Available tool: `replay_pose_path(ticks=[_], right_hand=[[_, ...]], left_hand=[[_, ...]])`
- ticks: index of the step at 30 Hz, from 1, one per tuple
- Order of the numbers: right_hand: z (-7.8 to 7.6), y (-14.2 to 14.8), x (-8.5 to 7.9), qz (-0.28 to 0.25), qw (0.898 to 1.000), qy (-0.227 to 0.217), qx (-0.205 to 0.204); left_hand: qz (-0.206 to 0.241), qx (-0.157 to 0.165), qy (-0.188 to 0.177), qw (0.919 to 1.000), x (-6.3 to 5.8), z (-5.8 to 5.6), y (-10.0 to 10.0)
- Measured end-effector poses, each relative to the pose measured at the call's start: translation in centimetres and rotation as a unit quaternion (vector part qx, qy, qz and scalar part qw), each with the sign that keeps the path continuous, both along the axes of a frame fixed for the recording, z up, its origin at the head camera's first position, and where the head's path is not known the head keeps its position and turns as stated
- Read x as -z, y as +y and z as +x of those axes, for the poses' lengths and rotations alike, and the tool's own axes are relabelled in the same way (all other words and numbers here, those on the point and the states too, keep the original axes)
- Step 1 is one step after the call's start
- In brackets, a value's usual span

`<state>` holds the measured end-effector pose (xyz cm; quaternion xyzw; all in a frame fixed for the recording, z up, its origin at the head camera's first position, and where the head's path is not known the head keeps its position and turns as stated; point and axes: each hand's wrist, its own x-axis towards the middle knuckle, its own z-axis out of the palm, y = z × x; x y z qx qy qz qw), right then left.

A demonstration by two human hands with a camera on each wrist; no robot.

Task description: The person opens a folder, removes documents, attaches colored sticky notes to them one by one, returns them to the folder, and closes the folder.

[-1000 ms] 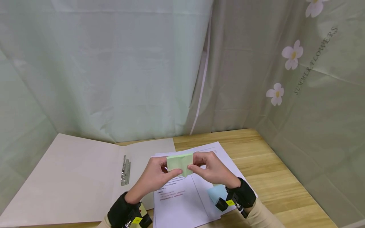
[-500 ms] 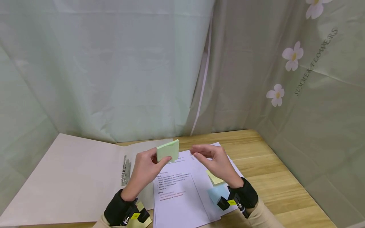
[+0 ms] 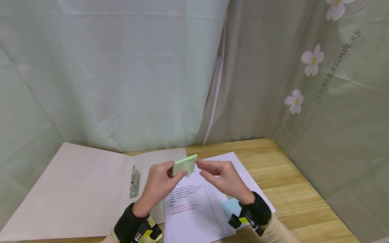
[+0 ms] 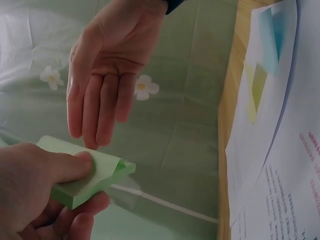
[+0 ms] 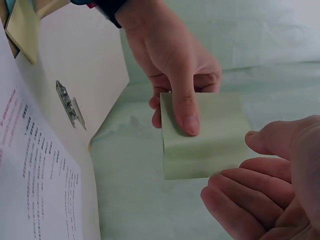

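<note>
Right fingers (image 4: 108, 110) extended, closer than a moment ago to the green pad (image 5: 220, 145) pinched by left fingers (image 5: 186, 107)

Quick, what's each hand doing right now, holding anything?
Left hand: closed on the green sticky-note pad, thumb on top.
Right hand: open, fingers extended near the pad, holding nothing.

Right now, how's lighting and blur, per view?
Head: brightest, fairly even, but print on the paper sheets is too small to read reliably; left wrist: dim, curtain palest at upper left, soft shadow on the green sticky-note pad beside the thumb of the left hand; right wrist: also dim, curtain nearly white at upper right; no view shows strong motion blur.
</note>
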<state>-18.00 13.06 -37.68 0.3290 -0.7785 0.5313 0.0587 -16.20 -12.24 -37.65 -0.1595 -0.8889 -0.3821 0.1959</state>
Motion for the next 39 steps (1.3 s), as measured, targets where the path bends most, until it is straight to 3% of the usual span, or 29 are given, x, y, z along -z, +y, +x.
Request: replay_pose_path(ticks=[8,14,19,26,32,34,39], right_hand=[[0.3,-0.5,0.3,0.0,1.0,-0.014,-0.026],[0.7,-1.1,0.5,-0.006,0.999,-0.032,-0.021],[1.2,-1.4,0.3,0.007,1.0,-0.016,0.005],[1.3,-1.5,0.2,0.011,1.0,0.009,0.006],[0.9,-1.0,0.1,0.016,0.999,0.017,0.026],[0.7,-0.6,0.1,0.019,0.998,0.018,0.05],[0.4,0.1,0.0,0.031,0.992,0.005,0.124]], left_hand=[[-0.005,0.137,0.031,0.9901,1.2,0.2,0.7],[-0.002,0.177,0.033,0.9837,2.0,0.5,1.4],[-0.001,0.199,0.044,0.979,2.2,0.5,1.4],[0.017,0.224,0.038,0.9738,2.2,0.5,1.0],[0.038,0.215,0.026,0.9754,1.9,0.4,0.8],[0.039,0.191,0.033,0.9803,1.6,0.3,0.8],[0.018,0.093,0.075,0.9927,1.1,0.1,0.8]])
